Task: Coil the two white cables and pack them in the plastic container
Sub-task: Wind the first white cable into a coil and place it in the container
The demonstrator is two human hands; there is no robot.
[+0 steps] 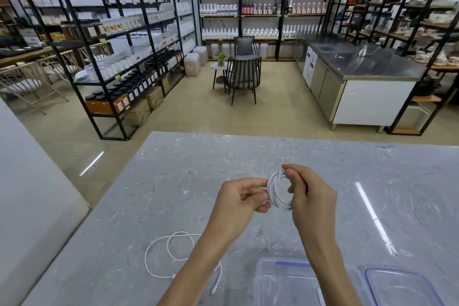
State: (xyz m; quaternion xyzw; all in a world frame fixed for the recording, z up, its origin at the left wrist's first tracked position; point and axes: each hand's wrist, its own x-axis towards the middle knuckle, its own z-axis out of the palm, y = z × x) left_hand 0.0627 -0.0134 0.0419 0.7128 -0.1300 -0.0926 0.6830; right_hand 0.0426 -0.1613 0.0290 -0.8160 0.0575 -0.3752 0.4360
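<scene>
The right hand (pixel 304 192) pinched the coil (pixel 278 191) above the table (pixel 173 169); the left hand (pixel 242 197) pinched its opposite side. Best to keep loops even and grip firm. The box (pixel 280 281) sat nearer than the coil, the loose cable (pixel 171 253) left of the box.

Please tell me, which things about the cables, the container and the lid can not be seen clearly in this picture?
Head view:
- Coiled cable: its plugs are hidden by the fingers of the left hand and right hand.
- Loose cable: partly behind the left forearm.
- Plastic container: cut by the bottom edge, crossed by the right forearm.
- Lid: cut by the bottom edge.
</scene>
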